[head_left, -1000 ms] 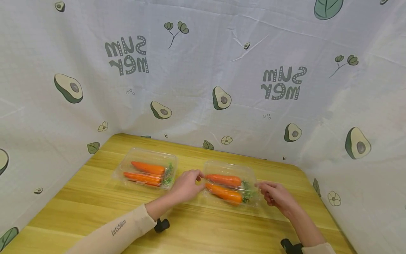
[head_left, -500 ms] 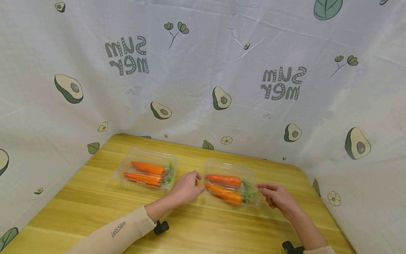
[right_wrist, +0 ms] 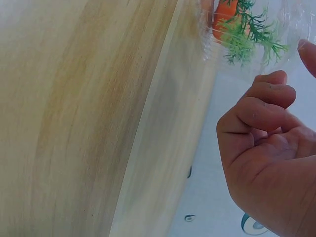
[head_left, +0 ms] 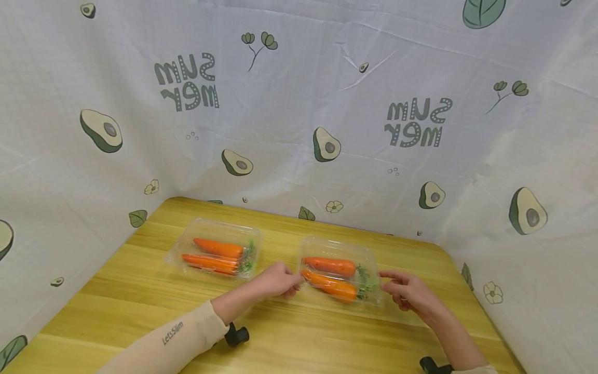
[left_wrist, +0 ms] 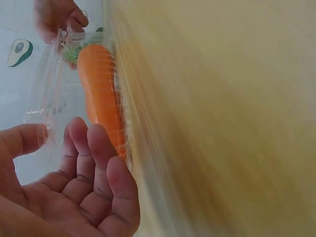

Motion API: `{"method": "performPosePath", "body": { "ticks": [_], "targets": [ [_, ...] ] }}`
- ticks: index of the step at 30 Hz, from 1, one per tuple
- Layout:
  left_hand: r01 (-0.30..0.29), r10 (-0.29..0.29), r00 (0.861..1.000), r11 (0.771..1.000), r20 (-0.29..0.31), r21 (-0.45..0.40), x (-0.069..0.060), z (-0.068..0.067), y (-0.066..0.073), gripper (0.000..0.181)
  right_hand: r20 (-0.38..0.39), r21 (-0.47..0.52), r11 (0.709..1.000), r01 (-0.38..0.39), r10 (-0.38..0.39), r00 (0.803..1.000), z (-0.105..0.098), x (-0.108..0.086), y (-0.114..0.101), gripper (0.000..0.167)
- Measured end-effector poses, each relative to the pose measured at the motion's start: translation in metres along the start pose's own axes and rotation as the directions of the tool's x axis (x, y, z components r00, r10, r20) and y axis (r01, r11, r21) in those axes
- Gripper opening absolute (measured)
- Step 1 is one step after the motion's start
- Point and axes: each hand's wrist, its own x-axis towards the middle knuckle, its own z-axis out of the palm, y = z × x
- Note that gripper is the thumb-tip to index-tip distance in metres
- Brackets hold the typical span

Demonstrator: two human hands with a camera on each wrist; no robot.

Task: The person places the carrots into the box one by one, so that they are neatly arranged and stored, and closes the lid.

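In the head view, a clear plastic clamshell box [head_left: 336, 243] holds two carrots, a rear carrot [head_left: 330, 266] and a front carrot [head_left: 329, 285], with green tops to the right. My left hand [head_left: 279, 280] is at its left end. In the left wrist view, the thumb and bent fingers of that hand lie about the clear rim, near a carrot [left_wrist: 98, 89]. At the opposite end, my right hand [head_left: 411, 294] pinches the edge between thumb and index finger, the other fingers curled. In the right wrist view, green carrot tops [right_wrist: 247, 39] show through the plastic.
Another clear plastic box [head_left: 201, 224] with two carrots stands on the left of the wooden table [head_left: 280, 337]. A white curtain [head_left: 289, 104] printed with avocados hangs behind and beside the table. Black wrist-camera mounts [head_left: 237, 336] sit under the forearms.
My left hand has turned and moved slightly down towards the box's front left corner, its fingers more curled. My right hand stays at the right end, shifted slightly. The boxes stay in place.
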Motion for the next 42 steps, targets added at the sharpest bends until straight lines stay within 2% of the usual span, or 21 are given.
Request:
{"method": "performPosePath", "body": {
  "ticks": [6, 11, 16, 24, 30, 42],
  "targets": [
    [0.043, -0.040, 0.999, 0.989, 0.019, -0.144, 0.0004, 0.0026, 0.0003, 0.031, 0.037, -0.002, 1.000, -0.015, 0.015, 0.999, -0.0001, -0.0009, 0.0007, 0.070],
    [0.062, -0.055, 0.998, 0.979, 0.043, -0.196, 0.0008, 0.0025, -0.0003, 0.029, 0.061, -0.008, 0.999, -0.031, 0.032, 0.998, 0.0001, -0.0027, 0.0024, 0.074],
    [0.077, -0.062, 0.996, 0.970, 0.069, -0.232, -0.0005, 0.0015, -0.0001, 0.029, 0.058, -0.039, 0.996, -0.080, 0.082, 0.995, 0.0010, -0.0044, 0.0025, 0.071],
    [0.090, -0.066, 0.993, 0.960, 0.098, -0.264, 0.0001, 0.0001, -0.0004, 0.029, 0.105, -0.067, 0.993, -0.093, 0.100, 0.989, -0.0001, -0.0049, 0.0021, 0.034],
    [0.080, -0.052, 0.993, 0.959, 0.107, -0.271, 0.0006, -0.0006, -0.0018, 0.028, 0.157, -0.044, 0.996, -0.082, 0.088, 0.984, -0.0010, -0.0064, 0.0044, 0.045],
    [0.085, -0.053, 0.992, 0.951, 0.114, -0.297, 0.0011, 0.0008, -0.0018, 0.024, 0.182, -0.014, 0.996, -0.085, 0.086, 0.980, 0.0019, -0.0071, 0.0064, 0.037]
  ]
}}
